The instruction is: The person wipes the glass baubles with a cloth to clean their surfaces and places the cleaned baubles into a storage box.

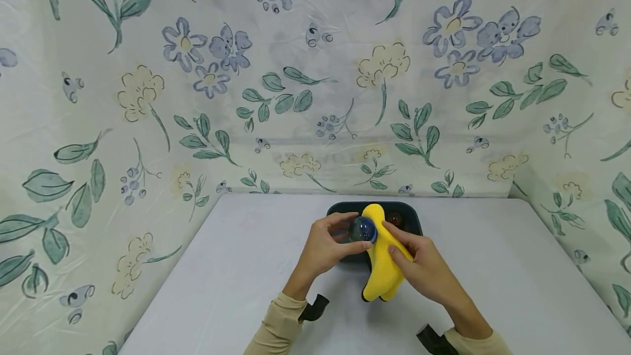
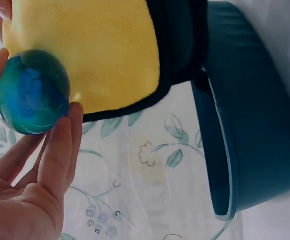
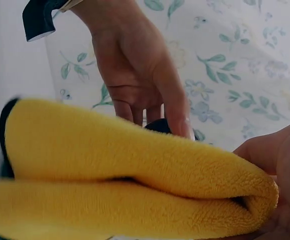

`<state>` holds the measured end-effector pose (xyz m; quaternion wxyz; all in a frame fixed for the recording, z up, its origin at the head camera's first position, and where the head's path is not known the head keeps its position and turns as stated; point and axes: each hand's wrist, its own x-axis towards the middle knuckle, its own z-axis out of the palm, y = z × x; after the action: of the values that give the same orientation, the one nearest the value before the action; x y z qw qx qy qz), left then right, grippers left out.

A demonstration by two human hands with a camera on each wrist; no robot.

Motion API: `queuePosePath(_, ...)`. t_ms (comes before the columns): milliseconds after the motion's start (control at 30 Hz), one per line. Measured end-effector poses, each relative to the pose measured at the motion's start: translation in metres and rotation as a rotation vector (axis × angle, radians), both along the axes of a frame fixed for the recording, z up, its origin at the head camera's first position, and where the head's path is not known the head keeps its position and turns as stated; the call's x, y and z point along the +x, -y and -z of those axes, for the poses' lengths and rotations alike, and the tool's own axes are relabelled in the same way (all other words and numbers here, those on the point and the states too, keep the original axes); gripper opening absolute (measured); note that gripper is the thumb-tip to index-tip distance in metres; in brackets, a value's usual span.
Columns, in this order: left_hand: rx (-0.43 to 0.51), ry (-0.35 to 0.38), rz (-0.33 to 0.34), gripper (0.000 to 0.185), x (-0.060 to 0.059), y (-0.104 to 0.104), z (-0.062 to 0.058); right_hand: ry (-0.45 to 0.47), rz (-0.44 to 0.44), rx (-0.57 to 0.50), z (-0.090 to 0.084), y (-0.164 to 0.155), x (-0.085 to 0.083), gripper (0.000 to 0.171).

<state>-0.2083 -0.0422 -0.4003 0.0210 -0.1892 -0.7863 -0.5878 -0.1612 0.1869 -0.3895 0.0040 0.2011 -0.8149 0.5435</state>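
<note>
Thumb and fingers of my left hand (image 1: 319, 248) pinch a clear blue-green glass ball (image 1: 362, 229), held up over a dark teal basin (image 1: 420, 223). My right hand (image 1: 428, 267) grips a folded yellow cloth (image 1: 382, 275) with dark edging, its lower end hanging past the basin's front. Ball and cloth are side by side; in the left wrist view the ball (image 2: 32, 92) overlaps the cloth (image 2: 99, 55), and whether they touch is hard to tell. From the right wrist, the fluffy cloth (image 3: 134, 150) hides most of the ball.
Inside the basin, at its right, lies a dark red ball (image 1: 395, 219), partly covered by the cloth and right hand. The basin stands on a white table (image 1: 236, 289), toward the far edge. A floral curtain (image 1: 305, 114) surrounds the back and sides.
</note>
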Motion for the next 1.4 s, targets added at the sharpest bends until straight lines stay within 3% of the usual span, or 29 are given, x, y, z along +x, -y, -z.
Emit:
queuePosePath(333,-0.055,-0.062,0.010,0.052,-0.002,0.001,0.006,-0.111,0.046,0.060,-0.001,0.007,0.007,0.046)
queuePosePath(967,-0.100,-0.062,0.074,0.052,0.003,-0.004,0.004,-0.381,0.019,0.144,0.001,0.002,0.003,0.049)
queuePosePath(1167,-0.108,-0.072,0.096,0.053,0.006,-0.007,0.002,-0.380,0.009,0.153,0.002,-0.001,0.000,0.049)
queuePosePath(1400,-0.109,-0.101,0.110,0.053,0.009,-0.008,0.001,-0.310,-0.012,0.127,0.004,-0.004,-0.004,0.042)
